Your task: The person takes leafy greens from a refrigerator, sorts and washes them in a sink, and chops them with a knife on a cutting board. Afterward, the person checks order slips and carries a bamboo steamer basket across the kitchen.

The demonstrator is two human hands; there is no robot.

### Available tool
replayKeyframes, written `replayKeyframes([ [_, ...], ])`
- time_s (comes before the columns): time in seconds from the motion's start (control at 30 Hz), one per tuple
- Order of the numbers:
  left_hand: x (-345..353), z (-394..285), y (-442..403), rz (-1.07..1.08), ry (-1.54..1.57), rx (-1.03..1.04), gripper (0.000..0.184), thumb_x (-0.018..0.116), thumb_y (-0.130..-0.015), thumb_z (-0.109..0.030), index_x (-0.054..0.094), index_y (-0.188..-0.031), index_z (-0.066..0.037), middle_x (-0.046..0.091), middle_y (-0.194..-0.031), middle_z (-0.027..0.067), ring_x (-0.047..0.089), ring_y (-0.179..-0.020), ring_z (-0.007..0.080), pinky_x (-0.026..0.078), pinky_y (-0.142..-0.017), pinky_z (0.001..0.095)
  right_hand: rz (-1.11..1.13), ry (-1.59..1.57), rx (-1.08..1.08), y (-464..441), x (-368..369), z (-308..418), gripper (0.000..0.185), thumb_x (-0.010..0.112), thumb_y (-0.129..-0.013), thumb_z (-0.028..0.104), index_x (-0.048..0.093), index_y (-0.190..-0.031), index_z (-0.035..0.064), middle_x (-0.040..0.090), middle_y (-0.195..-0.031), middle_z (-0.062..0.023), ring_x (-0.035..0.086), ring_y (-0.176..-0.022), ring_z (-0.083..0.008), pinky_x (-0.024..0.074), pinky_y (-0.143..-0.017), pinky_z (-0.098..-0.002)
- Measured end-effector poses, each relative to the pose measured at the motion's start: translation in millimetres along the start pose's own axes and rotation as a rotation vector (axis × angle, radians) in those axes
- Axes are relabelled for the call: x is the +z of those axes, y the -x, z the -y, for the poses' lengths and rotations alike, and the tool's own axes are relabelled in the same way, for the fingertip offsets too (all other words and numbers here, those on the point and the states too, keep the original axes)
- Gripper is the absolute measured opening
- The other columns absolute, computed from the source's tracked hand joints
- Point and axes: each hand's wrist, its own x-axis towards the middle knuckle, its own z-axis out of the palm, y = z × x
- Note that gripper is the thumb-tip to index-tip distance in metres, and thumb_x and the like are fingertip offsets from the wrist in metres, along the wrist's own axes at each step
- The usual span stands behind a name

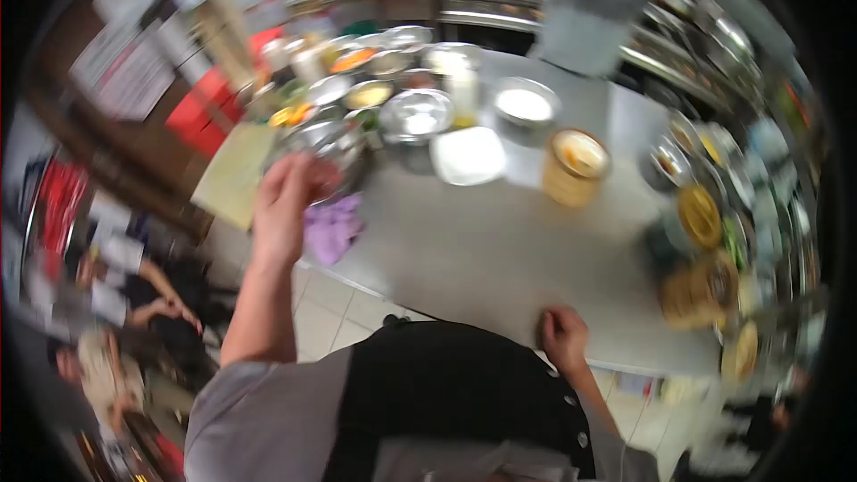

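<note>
My left hand (287,192) is raised over the left part of the steel counter (464,250), its fingers bent together above a metal bowl (335,147); whatever it may hold is blurred. Just below it lies a crumpled purple cloth (334,228). At the counter's near edge, my right hand (564,336) is curled, and nothing can be made out in its fingers. A white square plate (469,156) lies mid-counter, with a bamboo steamer (574,170) to its right.
Bowls of ingredients crowd the back left, beside a pale cutting board (234,176). Stacked steamers (701,290) and dishes line the right. Across the counter stands a person (594,13); other people (107,366) are at lower left.
</note>
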Motion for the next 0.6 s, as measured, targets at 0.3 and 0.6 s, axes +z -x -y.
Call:
replayKeyframes([
  [0.3,-103,53,-109,-0.479,0.016,0.313,0.029,0.061,-0.101,-0.026,0.069,-0.103,0.001,0.072,-0.095,0.0062,0.065,-0.085,0.0119,0.048,-0.074,0.0244,-0.046,0.254,0.079,-2,18,-5,0.007,0.067,-0.087,0.011,0.067,-0.093,0.0057,0.064,-0.081,-0.0132,0.064,-0.068,-0.03,0.0523,-0.064,-0.0382],
  [0.6,-313,135,-319,-0.712,-0.32,0.387,0.032,0.064,-0.095,-0.029,0.071,-0.092,0.001,0.07,-0.074,0.0096,0.063,-0.067,0.0135,0.049,-0.066,0.0304,-0.038,0.381,0.314,-10,79,76,0.009,0.064,-0.089,0.011,0.066,-0.091,0.0023,0.063,-0.075,-0.0119,0.061,-0.063,-0.0262,0.05,-0.06,-0.0365],
])
